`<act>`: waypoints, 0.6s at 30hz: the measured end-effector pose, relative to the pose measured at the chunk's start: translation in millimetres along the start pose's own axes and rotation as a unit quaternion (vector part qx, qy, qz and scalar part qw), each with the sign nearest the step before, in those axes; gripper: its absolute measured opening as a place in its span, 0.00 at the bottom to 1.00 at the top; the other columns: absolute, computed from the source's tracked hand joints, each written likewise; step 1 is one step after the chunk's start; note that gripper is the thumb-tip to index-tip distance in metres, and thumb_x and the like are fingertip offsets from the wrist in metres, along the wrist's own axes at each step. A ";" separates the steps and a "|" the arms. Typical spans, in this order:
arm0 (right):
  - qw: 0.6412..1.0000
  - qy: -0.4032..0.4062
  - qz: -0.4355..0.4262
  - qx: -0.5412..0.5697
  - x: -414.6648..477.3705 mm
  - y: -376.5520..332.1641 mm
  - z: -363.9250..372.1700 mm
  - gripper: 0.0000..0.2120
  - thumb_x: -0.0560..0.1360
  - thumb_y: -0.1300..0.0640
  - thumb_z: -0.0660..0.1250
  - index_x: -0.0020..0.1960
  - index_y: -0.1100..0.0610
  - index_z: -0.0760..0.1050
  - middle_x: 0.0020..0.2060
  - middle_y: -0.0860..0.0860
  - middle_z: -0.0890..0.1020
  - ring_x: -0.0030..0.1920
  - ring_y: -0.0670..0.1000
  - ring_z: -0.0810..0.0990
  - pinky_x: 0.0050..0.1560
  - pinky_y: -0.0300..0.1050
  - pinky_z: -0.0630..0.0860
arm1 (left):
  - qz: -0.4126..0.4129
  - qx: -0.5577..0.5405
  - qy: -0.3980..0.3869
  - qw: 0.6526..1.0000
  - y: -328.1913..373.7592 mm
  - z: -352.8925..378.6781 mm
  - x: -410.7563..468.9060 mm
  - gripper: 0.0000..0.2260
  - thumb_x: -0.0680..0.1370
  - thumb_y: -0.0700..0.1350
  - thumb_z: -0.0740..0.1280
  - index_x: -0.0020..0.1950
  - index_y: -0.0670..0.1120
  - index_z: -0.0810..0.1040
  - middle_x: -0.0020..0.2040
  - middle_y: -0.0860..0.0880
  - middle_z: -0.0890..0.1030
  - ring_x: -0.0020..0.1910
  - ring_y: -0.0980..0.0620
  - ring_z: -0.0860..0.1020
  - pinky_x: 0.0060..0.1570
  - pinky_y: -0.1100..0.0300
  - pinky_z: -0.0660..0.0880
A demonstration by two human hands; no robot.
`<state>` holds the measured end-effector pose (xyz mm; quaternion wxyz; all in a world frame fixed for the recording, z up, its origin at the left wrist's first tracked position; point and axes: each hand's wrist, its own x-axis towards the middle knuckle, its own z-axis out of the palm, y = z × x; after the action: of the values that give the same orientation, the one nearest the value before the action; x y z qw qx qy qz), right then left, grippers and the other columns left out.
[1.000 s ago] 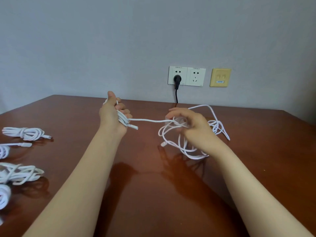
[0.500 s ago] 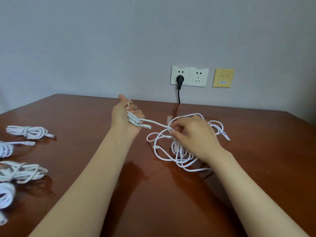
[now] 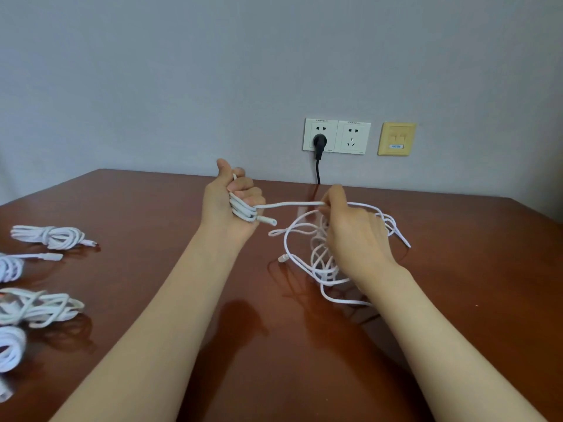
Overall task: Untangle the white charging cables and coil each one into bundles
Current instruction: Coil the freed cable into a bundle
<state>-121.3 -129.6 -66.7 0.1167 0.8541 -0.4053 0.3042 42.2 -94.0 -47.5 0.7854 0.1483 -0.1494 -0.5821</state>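
left hand (image 3: 231,205) clenched on coil (image 3: 243,212), right hand (image 3: 350,226) pinching cable (image 3: 289,204) stretched level between them mid-frame; tangle (image 3: 318,260) lies under right hand.

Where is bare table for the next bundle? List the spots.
Bare table lies right of the tangle, out to the edge. More lies between the left forearm and right forearm near the front edge, and in the far left corner behind the bundles. Crowded: the left edge, lined with bundles, and the middle, where the left hand and right hand hold the cable.
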 end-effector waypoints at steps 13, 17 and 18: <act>0.936 -0.037 0.054 0.346 0.2 9.1 -4.1 0.13 0.75 0.68 0.56 0.43 0.51 0.69 0.32 0.52 0.81 0.32 0.54 0.78 0.35 0.45 0.71 | 0.002 0.226 0.092 0.970 -18.7 -3.0 3.5 0.16 0.81 0.52 0.59 0.35 0.46 0.65 0.18 0.55 0.63 0.14 0.59 0.60 0.15 0.71 0.58; 0.990 0.023 -0.019 0.140 -3.5 4.8 -4.9 0.17 0.69 0.71 0.57 0.54 0.57 0.74 0.39 0.55 0.78 0.41 0.60 0.75 0.38 0.50 0.71 | -0.032 0.205 0.084 0.975 -17.9 -3.9 1.6 0.18 0.80 0.54 0.58 0.34 0.46 0.65 0.18 0.54 0.62 0.14 0.59 0.59 0.15 0.71 0.58; 0.993 0.036 -0.033 0.104 -2.9 3.7 -5.8 0.18 0.66 0.69 0.57 0.52 0.57 0.76 0.41 0.53 0.79 0.44 0.59 0.75 0.40 0.47 0.68 | -0.032 0.215 0.083 0.973 -19.6 -3.2 0.6 0.18 0.80 0.54 0.58 0.34 0.46 0.65 0.18 0.54 0.62 0.15 0.59 0.59 0.15 0.71 0.58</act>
<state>-127.9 -127.6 -64.0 0.0522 0.8627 -0.3391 0.3715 26.6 -99.8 -58.4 0.7259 0.3660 -0.2005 -0.5467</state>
